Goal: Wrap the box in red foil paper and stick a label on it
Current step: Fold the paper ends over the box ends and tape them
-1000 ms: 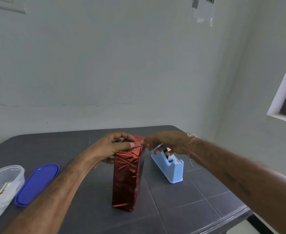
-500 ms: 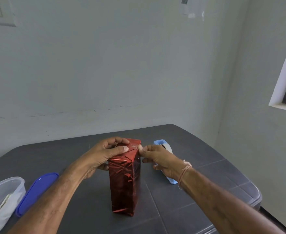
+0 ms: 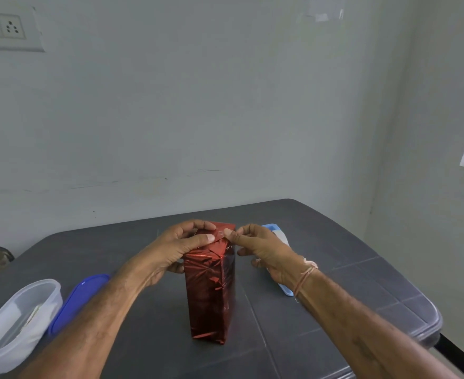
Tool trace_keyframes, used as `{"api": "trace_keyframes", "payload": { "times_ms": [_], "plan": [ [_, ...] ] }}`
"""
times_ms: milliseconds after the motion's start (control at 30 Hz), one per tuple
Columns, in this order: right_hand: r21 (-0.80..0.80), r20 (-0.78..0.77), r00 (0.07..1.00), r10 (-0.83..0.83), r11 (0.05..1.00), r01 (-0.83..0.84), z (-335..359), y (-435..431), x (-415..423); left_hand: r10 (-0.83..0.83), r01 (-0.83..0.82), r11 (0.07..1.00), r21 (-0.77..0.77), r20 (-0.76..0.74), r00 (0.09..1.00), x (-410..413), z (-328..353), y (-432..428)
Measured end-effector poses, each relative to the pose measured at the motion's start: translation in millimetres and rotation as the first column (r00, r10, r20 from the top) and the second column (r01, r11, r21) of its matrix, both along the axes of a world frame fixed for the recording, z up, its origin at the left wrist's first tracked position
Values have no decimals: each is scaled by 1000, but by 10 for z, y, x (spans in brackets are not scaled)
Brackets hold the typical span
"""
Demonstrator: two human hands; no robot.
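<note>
The box (image 3: pixel 210 291), wrapped in crinkled red foil, stood upright mid-table (image 3: pixel 334 269). The left hand (image 3: pixel 176 247) gripped its top, thumb laid across the near edge. The right hand (image 3: pixel 263 250) pinched the top edge beside that thumb. A light blue tape dispenser (image 3: pixel 273 228) sat behind the right hand.
</note>
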State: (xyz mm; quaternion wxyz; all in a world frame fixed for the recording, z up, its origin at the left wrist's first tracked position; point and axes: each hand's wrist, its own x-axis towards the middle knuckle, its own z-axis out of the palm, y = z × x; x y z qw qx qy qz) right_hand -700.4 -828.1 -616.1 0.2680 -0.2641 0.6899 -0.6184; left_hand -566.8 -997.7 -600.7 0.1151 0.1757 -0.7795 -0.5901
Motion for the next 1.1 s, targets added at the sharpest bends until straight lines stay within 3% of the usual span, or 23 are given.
{"api": "trace_keyframes", "payload": {
  "times_ms": [133, 233, 333, 500, 667, 767, 967, 1100],
  "plan": [
    [-148, -87, 990, -110, 984, 96, -69, 61, 182, 38, -38, 999, -3, -23, 999, 15, -32, 45],
    [-273, -191, 977, -93, 961, 38, -305, 177, 462, 51, -51, 999, -1, -49, 998, 16, -34, 91],
    [-187, -381, 918, -109, 982, 38, -500, 141, 660, 77, -79, 996, -29, -76, 994, 27, -14, 118],
    [-119, -570, 789, -229, 973, 196, -583, 31, 831, 143, -150, 984, -100, -79, 987, 16, -27, 263],
    [-247, -427, 864, -268, 953, 173, -684, 46, 579, 142, -161, 973, -165, -120, 982, 64, -4, 213],
    [-327, -323, 931, -169, 943, 58, -700, 137, 424, 171, -200, 966, -164, -175, 970, 78, -199, 66],
    [-300, -234, 969, -77, 954, 3, -741, 232, 231, 100, -99, 995, 15, -153, 983, 0, -789, 134],
    [-228, -250, 966, -59, 974, 1, -890, 210, 179, 115, -121, 992, -28, -155, 981, -26, -969, 197]
  ]
}}
